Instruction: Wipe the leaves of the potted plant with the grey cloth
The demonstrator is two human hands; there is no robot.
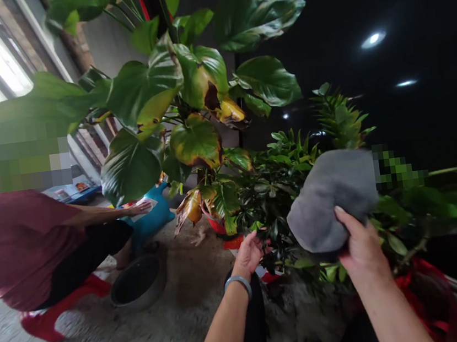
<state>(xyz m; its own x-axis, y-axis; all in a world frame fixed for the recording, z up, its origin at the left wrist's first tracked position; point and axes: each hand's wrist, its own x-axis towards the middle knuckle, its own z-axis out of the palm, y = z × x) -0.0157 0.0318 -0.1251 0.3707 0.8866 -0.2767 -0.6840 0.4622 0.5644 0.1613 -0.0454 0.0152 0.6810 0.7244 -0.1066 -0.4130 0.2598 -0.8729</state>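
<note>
My right hand (360,243) grips a soft grey cloth (332,202), with the thumb pressed over its near face. The cloth is bunched and hangs in front of the leafy plants on the right. My left hand (249,254), a pale bangle on its wrist, reaches to a low bushy plant (276,198) with small dark green leaves. Its thumb and fingers are apart and loosely curved, close to the leaves. Whether they touch a leaf, I cannot make out, since foliage covers some fingertips.
A tall plant (199,138) with large, partly yellowed leaves rises ahead. At left, a person (24,240) on a red stool (51,320) rests a hand on a blue object (153,216). A dark basin (136,282) stands on the floor. A red pot or bag (440,300) is at lower right.
</note>
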